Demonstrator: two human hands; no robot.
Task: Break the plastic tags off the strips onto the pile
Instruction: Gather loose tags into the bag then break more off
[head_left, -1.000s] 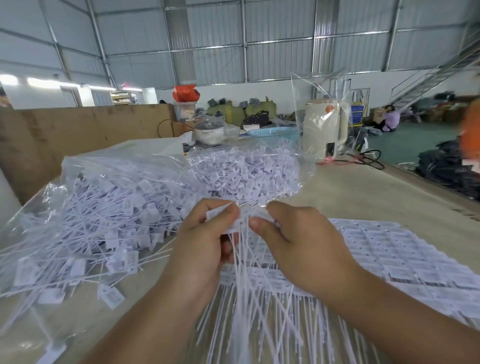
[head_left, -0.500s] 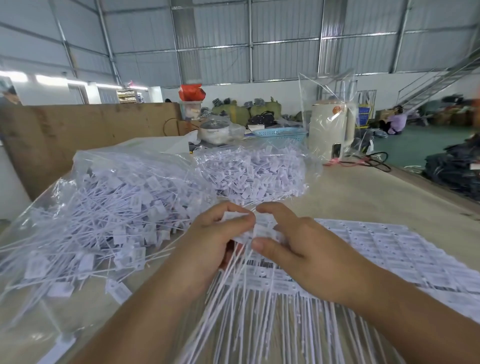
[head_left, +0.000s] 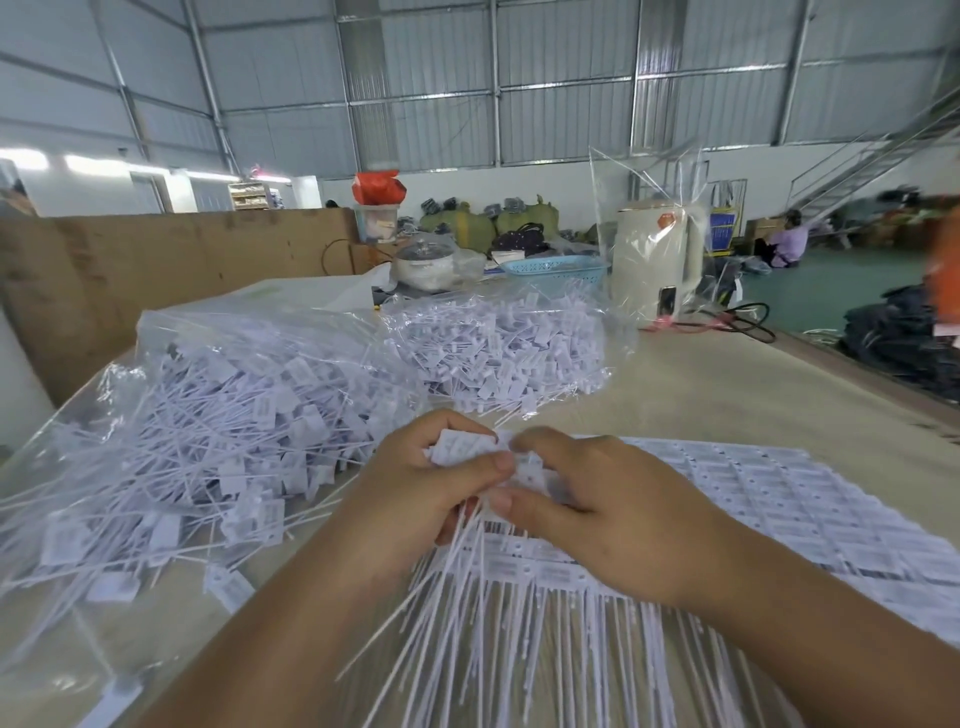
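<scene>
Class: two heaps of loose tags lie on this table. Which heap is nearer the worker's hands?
The big heap on the left, reaching right up beside the left hand. The smaller heap lies farther back, towards the kettle.

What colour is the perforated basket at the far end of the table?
Light blue basket, seen in the head view.

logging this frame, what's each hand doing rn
Left hand: closed, pinching a bunch of white tags.
Right hand: closed, pinching the tag strip.

hands (head_left: 519, 499) drawn together, tags (head_left: 460, 447) bunched
</scene>
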